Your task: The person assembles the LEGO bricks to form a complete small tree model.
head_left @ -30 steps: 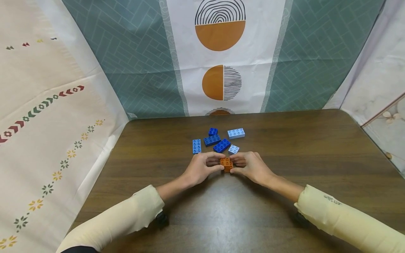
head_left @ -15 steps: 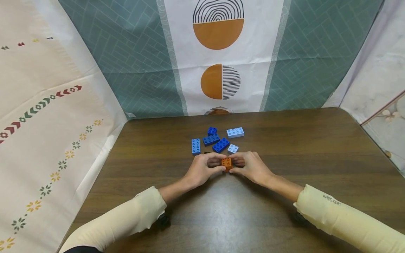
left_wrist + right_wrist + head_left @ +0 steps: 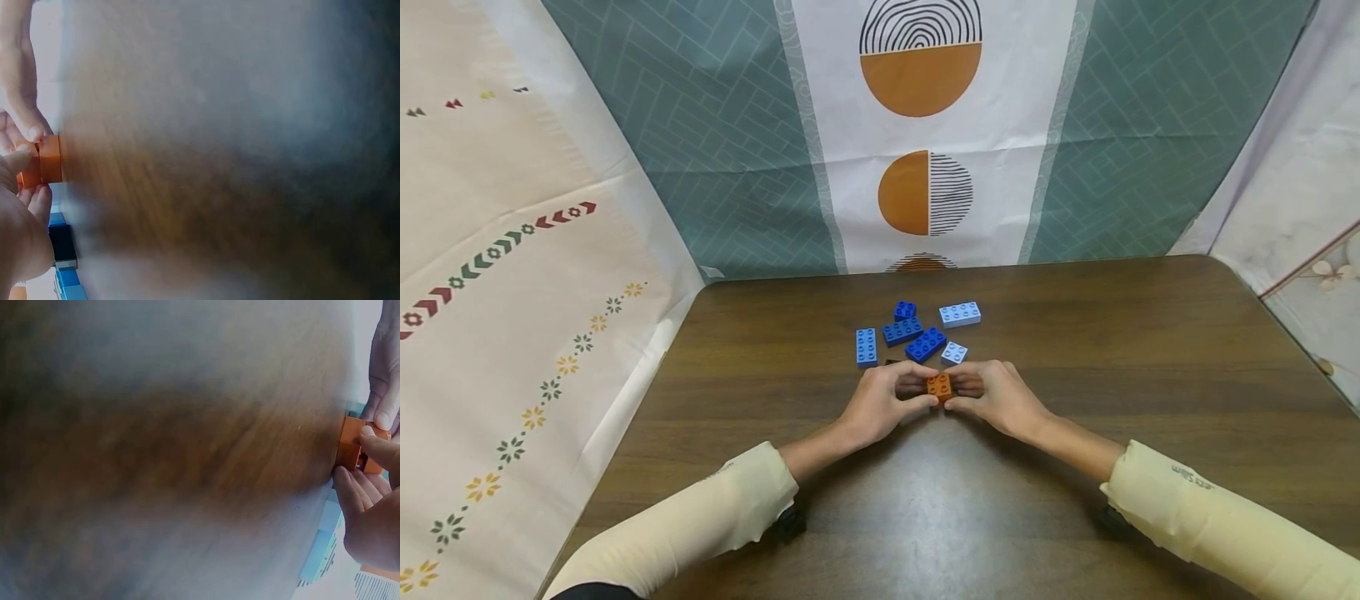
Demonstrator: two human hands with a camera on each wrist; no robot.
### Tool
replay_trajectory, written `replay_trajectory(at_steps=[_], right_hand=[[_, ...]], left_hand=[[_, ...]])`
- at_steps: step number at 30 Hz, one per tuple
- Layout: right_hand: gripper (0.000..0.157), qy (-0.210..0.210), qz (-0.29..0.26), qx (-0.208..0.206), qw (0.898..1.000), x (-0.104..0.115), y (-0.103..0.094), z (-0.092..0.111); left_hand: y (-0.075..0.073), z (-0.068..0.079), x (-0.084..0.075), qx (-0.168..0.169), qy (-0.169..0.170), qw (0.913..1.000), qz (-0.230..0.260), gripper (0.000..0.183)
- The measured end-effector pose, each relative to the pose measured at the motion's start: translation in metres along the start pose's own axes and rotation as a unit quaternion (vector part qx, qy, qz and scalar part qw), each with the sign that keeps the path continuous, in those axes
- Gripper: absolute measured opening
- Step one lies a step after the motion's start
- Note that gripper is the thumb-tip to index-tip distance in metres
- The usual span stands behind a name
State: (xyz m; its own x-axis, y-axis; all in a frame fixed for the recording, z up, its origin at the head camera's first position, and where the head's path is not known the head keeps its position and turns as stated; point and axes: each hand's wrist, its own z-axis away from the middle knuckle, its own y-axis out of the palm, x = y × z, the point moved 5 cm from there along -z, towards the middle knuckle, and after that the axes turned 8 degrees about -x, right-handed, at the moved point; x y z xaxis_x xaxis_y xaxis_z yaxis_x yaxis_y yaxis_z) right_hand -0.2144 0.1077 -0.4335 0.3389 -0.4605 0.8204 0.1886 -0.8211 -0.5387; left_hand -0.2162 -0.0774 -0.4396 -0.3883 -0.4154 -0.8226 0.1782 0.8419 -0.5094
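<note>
Two orange toy building bricks stand one above the other in the middle of the table. In the head view the studded top of the upper brick (image 3: 938,385) shows between the hands. My left hand (image 3: 876,403) pinches this brick between thumb and fingers. Low on the stack, my right hand (image 3: 1000,398) holds the lower brick (image 3: 350,440) with its thumb and fingers. A narrow, uneven gap parts the two bricks in both wrist views, so the upper one sits slightly tilted. The lower brick (image 3: 50,159) rests on the tabletop and is mostly hidden from above.
Behind the hands lie several blue bricks: a medium-blue long one (image 3: 867,347), dark-blue ones (image 3: 926,344) (image 3: 902,332), a small dark-blue one (image 3: 905,311), and pale-blue ones (image 3: 959,314) (image 3: 954,353). A dark piece (image 3: 892,362) peeks out behind the left hand.
The upper orange brick has shifted and turned slightly over the lower one, now covering most of it from above. Both hands stay at the same place.
</note>
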Motion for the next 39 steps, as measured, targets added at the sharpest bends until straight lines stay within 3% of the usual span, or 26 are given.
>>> replay_trajectory(at_steps=[10,20,28,39], right_hand=[[0.042,0.007,-0.01,0.005,1.0,0.0001,0.0007,-0.0007],[0.049,0.007,-0.035,0.02,0.999,-0.0003,-0.0002,0.0013],[0.04,-0.031,-0.001,-0.004,0.999,0.0051,-0.0042,-0.0012],[0.035,-0.005,-0.029,0.0,1.0,0.0006,-0.0078,-0.0046]], left_hand=[[-0.0013,-0.0006,-0.0035,0.005,0.027,0.9989,-0.038,0.033],[-0.0018,-0.0012,-0.0037,0.009,0.039,0.9985,-0.038,0.033],[-0.0012,-0.0023,-0.0042,0.014,0.039,0.9984,-0.037,0.033],[0.0005,-0.0054,-0.0045,0.009,0.042,0.9986,-0.03,0.033]])
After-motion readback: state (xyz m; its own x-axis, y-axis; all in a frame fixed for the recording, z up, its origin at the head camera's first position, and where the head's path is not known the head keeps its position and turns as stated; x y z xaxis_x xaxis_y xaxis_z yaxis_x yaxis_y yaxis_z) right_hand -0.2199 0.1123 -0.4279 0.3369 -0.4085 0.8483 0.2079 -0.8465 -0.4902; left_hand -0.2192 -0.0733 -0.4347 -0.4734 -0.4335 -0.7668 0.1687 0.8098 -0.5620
